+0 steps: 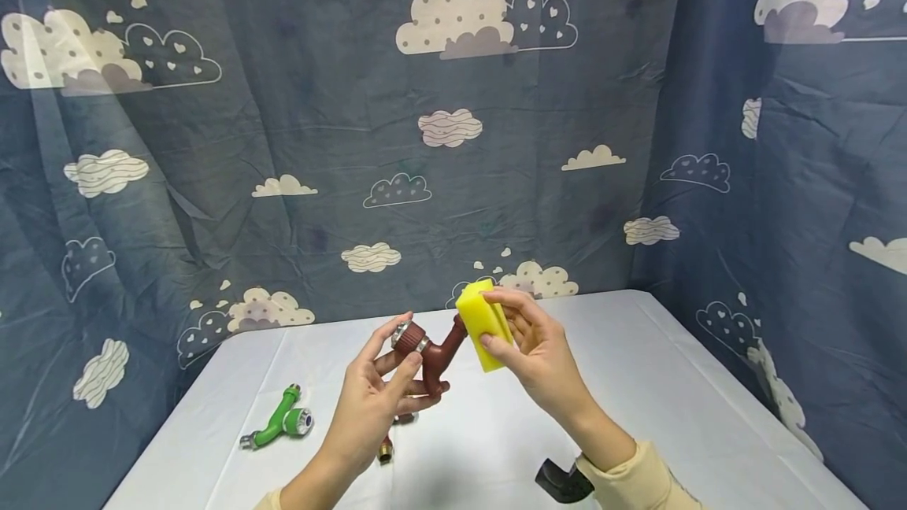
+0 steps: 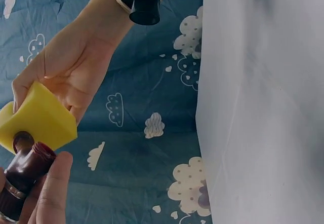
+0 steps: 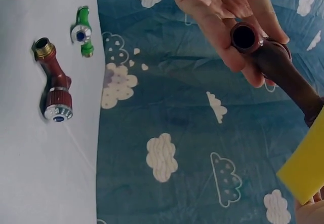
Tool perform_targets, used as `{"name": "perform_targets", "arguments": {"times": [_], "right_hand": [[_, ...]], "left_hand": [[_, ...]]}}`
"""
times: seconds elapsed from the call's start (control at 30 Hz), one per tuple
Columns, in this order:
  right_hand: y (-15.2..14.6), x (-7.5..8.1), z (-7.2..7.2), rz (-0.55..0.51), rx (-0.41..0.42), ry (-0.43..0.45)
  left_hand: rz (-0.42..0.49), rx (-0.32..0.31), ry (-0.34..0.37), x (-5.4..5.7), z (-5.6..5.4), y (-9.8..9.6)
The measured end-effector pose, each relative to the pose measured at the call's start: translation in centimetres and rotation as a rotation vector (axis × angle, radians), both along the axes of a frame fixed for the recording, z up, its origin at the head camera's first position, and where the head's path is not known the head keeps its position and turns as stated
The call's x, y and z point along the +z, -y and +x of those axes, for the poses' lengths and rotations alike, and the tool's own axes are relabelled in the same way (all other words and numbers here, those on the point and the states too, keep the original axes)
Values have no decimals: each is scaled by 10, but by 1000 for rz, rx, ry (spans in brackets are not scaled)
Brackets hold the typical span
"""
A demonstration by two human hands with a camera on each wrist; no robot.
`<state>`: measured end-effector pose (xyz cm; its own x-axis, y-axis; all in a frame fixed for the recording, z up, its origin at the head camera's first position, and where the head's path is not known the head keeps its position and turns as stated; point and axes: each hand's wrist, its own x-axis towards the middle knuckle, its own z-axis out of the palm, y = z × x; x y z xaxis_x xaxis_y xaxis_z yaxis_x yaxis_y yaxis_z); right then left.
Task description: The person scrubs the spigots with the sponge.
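Note:
My left hand (image 1: 372,392) holds a brown-red plastic tap (image 1: 441,356) by its ribbed, silver-ended knob and body, raised over the table. In my right hand (image 1: 534,349) is a yellow sponge (image 1: 485,325), gripped between thumb and fingers. The sponge meets the threaded end of the tap, whose tip it hides in the head view. In the left wrist view the sponge (image 2: 43,117) bends around the tap's pipe (image 2: 23,142). One open mouth of the tap (image 3: 245,36) faces the right wrist camera.
On the white table (image 1: 623,384), a green tap (image 1: 272,423) lies at the left. A second brown-red tap with a brass-coloured thread (image 3: 58,82) lies nearer the middle, partly behind my left hand in the head view. A black device (image 1: 563,482) sits at my right cuff. Cloud-patterned cloth (image 1: 354,124) surrounds the table.

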<state>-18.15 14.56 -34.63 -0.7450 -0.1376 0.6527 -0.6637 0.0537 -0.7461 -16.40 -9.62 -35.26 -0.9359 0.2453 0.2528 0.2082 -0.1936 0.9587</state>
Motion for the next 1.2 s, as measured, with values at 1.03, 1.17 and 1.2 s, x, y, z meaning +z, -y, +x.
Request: {"name": "perform_targets", "arguments": {"times": [1.03, 1.17, 1.2], "right_hand": [[10, -1, 4, 382, -227, -400], [14, -2, 10, 458, -230, -415], [15, -2, 11, 468, -233, -408]], "left_hand": [[-108, 63, -93, -7, -2, -1], [-80, 115, -84, -9, -2, -3], [-67, 127, -87, -10, -2, -4]]}}
